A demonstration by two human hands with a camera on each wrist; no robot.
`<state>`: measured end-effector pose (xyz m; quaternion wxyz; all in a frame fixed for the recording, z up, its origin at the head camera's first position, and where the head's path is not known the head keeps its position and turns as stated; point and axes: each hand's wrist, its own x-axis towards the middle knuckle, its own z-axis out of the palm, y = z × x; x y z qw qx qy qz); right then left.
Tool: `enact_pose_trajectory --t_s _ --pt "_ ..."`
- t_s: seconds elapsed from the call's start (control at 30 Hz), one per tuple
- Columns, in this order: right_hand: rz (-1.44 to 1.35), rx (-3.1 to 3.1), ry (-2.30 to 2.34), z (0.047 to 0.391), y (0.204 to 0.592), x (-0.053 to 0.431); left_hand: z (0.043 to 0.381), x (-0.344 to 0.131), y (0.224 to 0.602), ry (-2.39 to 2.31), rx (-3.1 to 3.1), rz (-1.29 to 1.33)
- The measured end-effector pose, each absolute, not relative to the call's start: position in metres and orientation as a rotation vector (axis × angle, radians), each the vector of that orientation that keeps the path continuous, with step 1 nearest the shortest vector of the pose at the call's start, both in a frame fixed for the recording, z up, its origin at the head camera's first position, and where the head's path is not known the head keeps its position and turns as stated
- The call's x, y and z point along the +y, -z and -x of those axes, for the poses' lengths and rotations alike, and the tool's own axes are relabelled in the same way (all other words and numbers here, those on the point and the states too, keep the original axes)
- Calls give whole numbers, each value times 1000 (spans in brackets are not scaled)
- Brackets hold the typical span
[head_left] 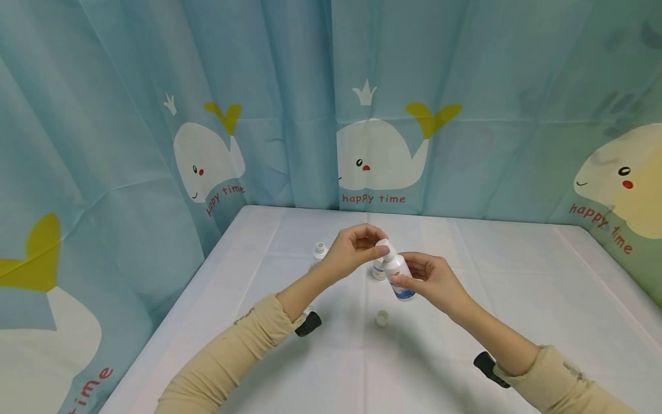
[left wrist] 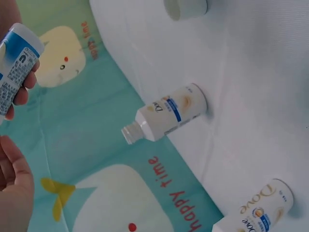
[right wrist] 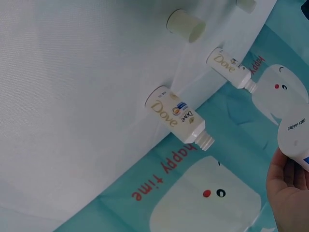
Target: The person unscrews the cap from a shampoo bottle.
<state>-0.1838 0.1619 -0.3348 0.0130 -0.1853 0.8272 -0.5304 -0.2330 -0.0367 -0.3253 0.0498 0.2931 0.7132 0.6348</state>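
Note:
Above the table, my right hand grips a white plastic bottle with a blue band near its base. The bottle leans to the left at its top. My left hand pinches its white cap between thumb and fingers. In the left wrist view the held bottle's blue, printed back shows, while the cap is out of frame. In the right wrist view its round base faces the camera.
Two uncapped white Dove bottles stand on the table, one at left and one behind the hands. A loose white cap lies nearer, and another small cap shows at the right wrist view's top. A whale-print curtain hangs behind the table.

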Motion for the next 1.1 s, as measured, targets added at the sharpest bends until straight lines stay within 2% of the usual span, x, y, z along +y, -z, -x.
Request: enact_pose_trajectory --t_s 0.33,0.8,1.1 --pt "580 2597 1645 185 334 162 234 -38 327 -1942 2101 -915" --pt "559 2584 1648 185 331 165 236 -48 322 -1869 1881 -1229" --pt "545 2594 1645 185 332 164 235 -43 323 -1914 2010 -1161"
